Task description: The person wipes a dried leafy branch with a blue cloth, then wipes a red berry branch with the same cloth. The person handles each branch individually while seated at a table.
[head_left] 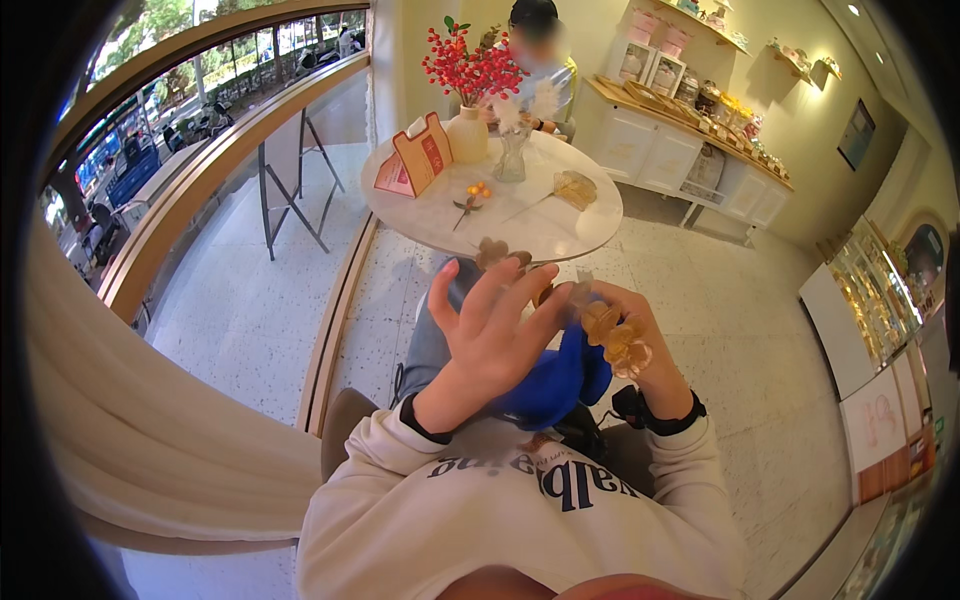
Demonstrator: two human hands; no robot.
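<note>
My left hand (491,330) is raised in front of me, back towards the camera and fingers spread. Brown petal-like pieces (493,251) show behind and between its fingertips; its thumb is hidden, so its grip is unclear. Close beside it, my right hand (651,330) is curled around an ornament with translucent amber flowers (619,337), which hang over the back of the hand. Whether the brown and amber pieces join is hidden by the fingers. Below both hands, a bright blue cloth item (551,382) lies over my lap.
Ahead stands a round table (420,225) bearing a berry-filled vase (469,135), a glass vase (512,156), a folded card (424,154), a dried leaf (576,189) and a berry sprig (466,208). A person (544,82) sits behind it. A curtain (165,420) and window ledge are left.
</note>
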